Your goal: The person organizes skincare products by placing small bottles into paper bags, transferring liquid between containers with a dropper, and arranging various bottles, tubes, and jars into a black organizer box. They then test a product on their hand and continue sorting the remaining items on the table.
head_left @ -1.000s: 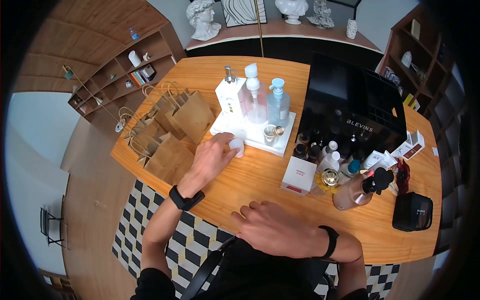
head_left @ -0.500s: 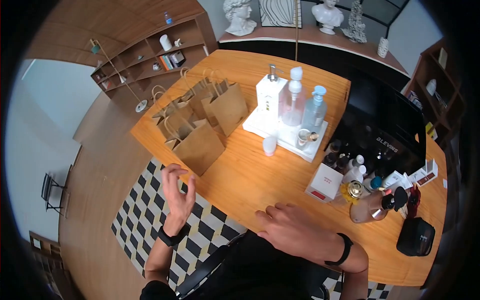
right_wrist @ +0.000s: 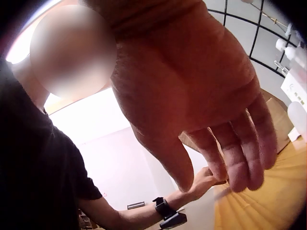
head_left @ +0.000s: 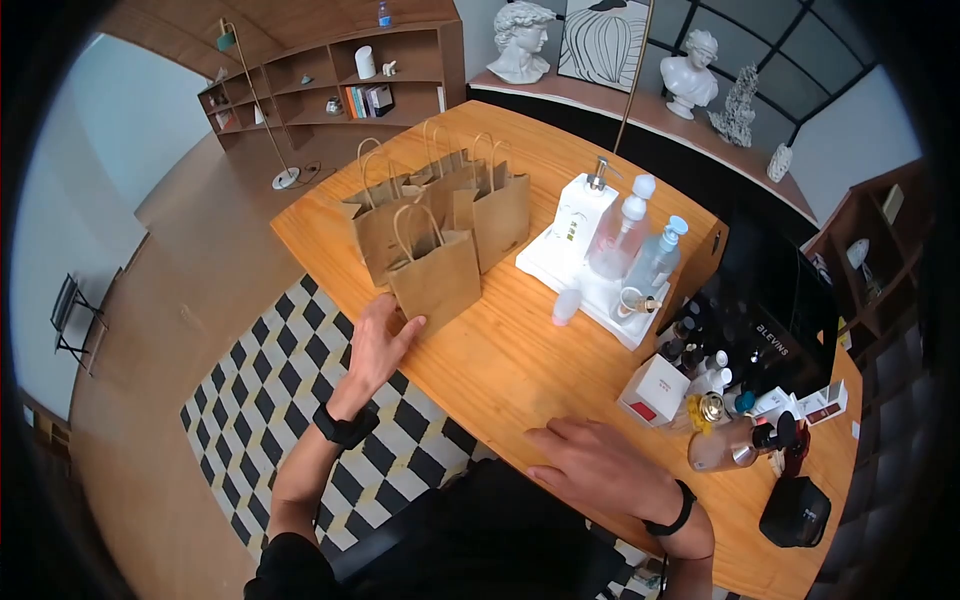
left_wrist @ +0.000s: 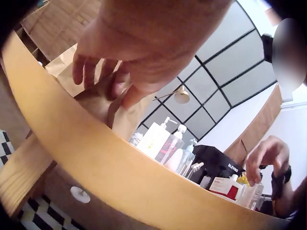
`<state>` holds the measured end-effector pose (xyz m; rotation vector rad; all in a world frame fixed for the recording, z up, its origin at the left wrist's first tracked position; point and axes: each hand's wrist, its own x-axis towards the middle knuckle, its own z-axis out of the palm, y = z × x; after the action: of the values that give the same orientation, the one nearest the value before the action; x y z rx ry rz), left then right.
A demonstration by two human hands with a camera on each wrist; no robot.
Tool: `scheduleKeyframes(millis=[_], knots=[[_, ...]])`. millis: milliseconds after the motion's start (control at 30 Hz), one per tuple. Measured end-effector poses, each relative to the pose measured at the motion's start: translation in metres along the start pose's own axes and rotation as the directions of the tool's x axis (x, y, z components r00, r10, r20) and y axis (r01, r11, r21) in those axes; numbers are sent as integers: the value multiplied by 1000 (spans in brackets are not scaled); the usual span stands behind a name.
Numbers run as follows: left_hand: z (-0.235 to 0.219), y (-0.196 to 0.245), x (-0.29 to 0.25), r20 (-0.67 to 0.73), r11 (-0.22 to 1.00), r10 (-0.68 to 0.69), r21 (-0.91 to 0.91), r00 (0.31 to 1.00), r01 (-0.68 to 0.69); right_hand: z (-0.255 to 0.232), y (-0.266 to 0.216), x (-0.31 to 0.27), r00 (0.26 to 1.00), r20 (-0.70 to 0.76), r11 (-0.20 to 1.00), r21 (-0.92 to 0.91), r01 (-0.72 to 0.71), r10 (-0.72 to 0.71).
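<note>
My left hand (head_left: 378,343) is at the near corner of the front brown paper bag (head_left: 437,287), its thumb on the front face and its fingers around the side. In the left wrist view, paper of that bag (left_wrist: 128,120) shows between thumb and fingers. My right hand (head_left: 600,462) rests at the table's near edge with relaxed fingers, holding nothing; its palm fills much of the right wrist view. A small white-and-pink cup (head_left: 567,307) stands before the white tray (head_left: 545,257), apart from both hands.
More paper bags (head_left: 500,215) stand behind the front one. The tray bears a white dispenser (head_left: 583,218) and pump bottles (head_left: 655,258). To the right are a white box (head_left: 655,390), several bottles, a black Blevins case (head_left: 775,300) and a black pouch (head_left: 796,512) on the wooden table (head_left: 500,370).
My left hand has left the small cup, swung left past the table edge, and come up to the front paper bag. The head view has turned left. My right hand stays at the table edge.
</note>
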<state>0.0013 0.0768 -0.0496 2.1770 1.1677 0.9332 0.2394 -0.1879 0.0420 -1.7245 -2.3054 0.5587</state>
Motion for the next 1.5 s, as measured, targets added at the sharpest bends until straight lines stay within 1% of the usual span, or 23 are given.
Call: scheduleKeyframes(millis=[67,100,167,200,267,400,467,500,600,633,700,733,900,967,1033,1100,1133,1200,1233,1300,1367,1433,1500], knots=[[-1,0,-7,-11,986,147,82,989,-146,-6,-4,5,976,-211,990,116,83,-58],[-3,3,-11,-15,987,145,74,989,-143,-8,-5,9,977,-205,991,109,80,-57],[-8,11,-27,-8,965,256,64,967,-255,-14,-10,20,886,-464,985,159,65,16],[-8,15,-40,-14,935,349,67,937,-347,-16,-11,25,888,-460,986,157,50,28],[-11,23,-52,-8,912,406,72,914,-405,-17,-7,37,738,-674,968,170,187,-25],[-11,24,-64,18,854,517,57,856,-517,-19,-8,43,743,-660,953,143,268,-110],[-7,19,-69,9,832,555,9,832,-555,-15,-5,39,881,-462,927,277,253,-102],[-7,20,-72,13,830,558,0,830,-558,-17,-7,38,882,-462,929,278,243,-93],[-11,24,-82,1,742,666,-95,746,-663,-23,-10,33,960,-236,917,331,222,-148],[-7,18,-84,-5,705,704,-109,710,-700,-27,-12,29,963,-249,927,325,186,-106],[5,13,-88,-55,698,669,-297,741,-652,-35,-20,21,997,10,932,356,68,-77],[11,6,-87,-51,680,653,-400,755,-615,-47,-20,22,970,235,942,335,-29,-54],[21,7,-76,-22,724,653,-277,757,-632,-19,-15,23,997,41,924,381,43,-64],[35,-1,-75,-125,738,471,-487,873,-468,-15,-18,27,992,123,933,359,-31,-14],[37,-4,-77,-143,739,451,-493,881,-459,-9,-19,29,993,115,943,334,-11,-29],[29,-9,-72,-45,771,572,-312,819,-556,11,-11,32,988,-81,939,310,147,-128],[22,2,-71,-29,757,634,-183,773,-627,28,-7,37,989,-90,941,308,140,-117],[30,-3,-75,-82,697,688,-202,721,-688,54,5,50,943,-300,966,163,201,-146],[32,-3,-77,-136,645,725,-209,675,-735,52,9,51,941,-309,969,153,195,-140],[34,2,-83,-127,645,736,-166,665,-746,51,13,52,837,-430,927,0,375,-339],[36,4,-87,-118,619,766,-129,632,-775,68,23,51,873,-371,948,-97,303,-317],[38,-2,-93,-67,605,787,-103,613,-789,78,28,46,776,-484,914,-246,322,-404],[42,-4,-98,-56,627,779,98,625,-773,81,31,47,788,-477,921,-225,319,-389]])
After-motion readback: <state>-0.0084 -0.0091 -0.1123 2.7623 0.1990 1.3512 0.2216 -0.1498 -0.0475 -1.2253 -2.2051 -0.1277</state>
